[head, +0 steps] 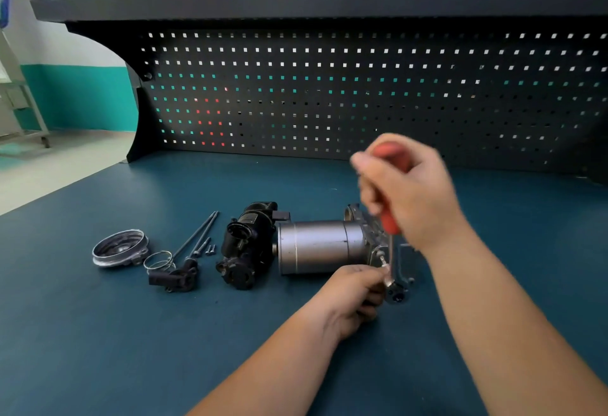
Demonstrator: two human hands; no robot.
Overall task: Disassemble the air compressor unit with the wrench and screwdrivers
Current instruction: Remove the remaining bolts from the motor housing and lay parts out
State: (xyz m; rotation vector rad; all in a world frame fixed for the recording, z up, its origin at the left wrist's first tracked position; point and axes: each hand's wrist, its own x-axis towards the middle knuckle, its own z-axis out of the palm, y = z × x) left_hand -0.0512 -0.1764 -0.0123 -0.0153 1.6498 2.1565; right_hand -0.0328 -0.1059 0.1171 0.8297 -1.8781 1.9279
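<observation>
Parts lie in a row on the dark blue workbench (pixel 98 333), in front of a black pegboard (pixel 329 86). Farthest left is a round metal end cap (pixel 119 248), open side up. Just beside it is a wire spring clip (pixel 158 260), and next to that a small black plastic fitting (pixel 174 279). Two long bolts (pixel 197 238) slant up and away from the fitting, with a pair of short screws (pixel 210 249) just to their right.

The air compressor unit lies on its side at mid-bench. Its black pump head (pixel 248 244) points left and joins the silver motor cylinder (pixel 320 246), which ends on the right in a grey metal housing (pixel 375 238).

The left hand (pixel 353 294) rests on the bench just in front of the housing, fingers curled, thumb and forefinger pinching the shaft of the screwdriver (pixel 390 221) near its tip. The screwdriver stands nearly upright against the housing's near corner. The right hand (pixel 408 192), blurred, wraps its fingers round the red handle from above.
</observation>
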